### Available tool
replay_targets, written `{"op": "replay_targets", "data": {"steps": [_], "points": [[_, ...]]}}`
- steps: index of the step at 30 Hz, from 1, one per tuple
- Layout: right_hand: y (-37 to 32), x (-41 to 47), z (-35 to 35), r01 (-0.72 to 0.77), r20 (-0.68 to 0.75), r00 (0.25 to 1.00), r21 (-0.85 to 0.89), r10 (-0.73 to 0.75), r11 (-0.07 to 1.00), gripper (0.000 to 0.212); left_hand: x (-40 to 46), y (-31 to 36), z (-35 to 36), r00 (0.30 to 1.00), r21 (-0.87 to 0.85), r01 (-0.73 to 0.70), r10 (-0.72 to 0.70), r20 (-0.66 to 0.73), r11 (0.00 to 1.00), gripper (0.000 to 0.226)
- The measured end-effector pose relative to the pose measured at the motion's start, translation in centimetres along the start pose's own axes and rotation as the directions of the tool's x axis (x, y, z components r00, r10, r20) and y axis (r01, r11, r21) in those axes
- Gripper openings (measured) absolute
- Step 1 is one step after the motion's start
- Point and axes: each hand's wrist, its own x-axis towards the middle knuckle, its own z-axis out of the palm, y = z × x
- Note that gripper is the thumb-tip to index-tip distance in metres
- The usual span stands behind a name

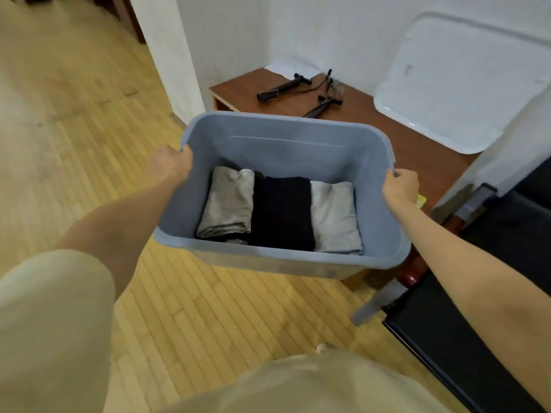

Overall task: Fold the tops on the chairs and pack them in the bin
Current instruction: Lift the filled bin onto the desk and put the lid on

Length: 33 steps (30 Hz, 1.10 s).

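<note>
Both arms are reaching forward and down, nearly straight. The left hand (170, 163) is clenching the left short rim of the blue-grey plastic bin (277, 263), with the fingers curled over the edge at about 9 o'clock of the bin. The right hand (401, 184) is grasping the opposite rim at about 3 o'clock, its fingers wrapped over the lip. The bin is hanging between the two hands above the wooden floor (74, 144), tilted a little toward the person.

Inside the bin three folded tops are lying side by side on the bottom: a beige-grey top (228, 201) at 9 o'clock, a black top (283, 211) in the middle, and a light grey top (335, 217) at 3 o'clock, each touching the next.

At 12 o'clock, just behind the far rim, a low brown table (387, 126) is carrying black folding tripods (283, 87) and a white lid (459, 84) leaning on the wall. At 4 o'clock a black chair (447, 338) is standing close to the bin's right corner. Open floor is lying at 7 to 10 o'clock.
</note>
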Motion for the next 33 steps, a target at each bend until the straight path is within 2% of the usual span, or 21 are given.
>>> {"op": "replay_targets", "data": {"steps": [6,10,14,19,21,27,33], "points": [[-0.6,3.0,-4.7,-0.026,-0.081,0.996,0.059,0.031,0.998,0.043,2.5,7.4,1.0,0.990,-0.005,-0.138,0.138,0.019,0.990,0.062],[0.5,6.0,-7.3,-0.042,-0.127,0.990,0.090,0.053,0.995,0.041,2.6,12.3,3.0,0.978,-0.060,-0.203,0.205,0.025,0.977,0.049],[1.8,8.4,-9.8,-0.058,-0.167,0.983,0.100,0.074,0.993,0.045,2.9,17.0,5.7,0.966,-0.077,-0.255,0.257,0.018,0.964,0.057],[4.4,11.4,-12.4,-0.116,-0.250,0.957,0.138,0.148,0.984,0.044,2.8,22.7,9.5,0.937,-0.142,-0.340,0.348,0.041,0.930,0.043],[5.3,12.4,-13.3,-0.154,-0.290,0.939,0.121,0.183,0.981,0.044,3.2,25.1,11.2,0.923,-0.154,-0.366,0.379,0.069,0.918,0.046],[6.8,16.2,-14.0,-0.231,-0.373,0.890,0.127,0.263,0.965,0.044,6.0,32.2,16.7,0.882,-0.185,-0.430,0.455,0.124,0.884,0.048],[6.7,20.3,-12.1,-0.289,-0.442,0.838,0.135,0.319,0.948,0.045,11.6,38.3,21.8,0.805,-0.210,-0.520,0.557,0.205,0.828,0.048]]}}
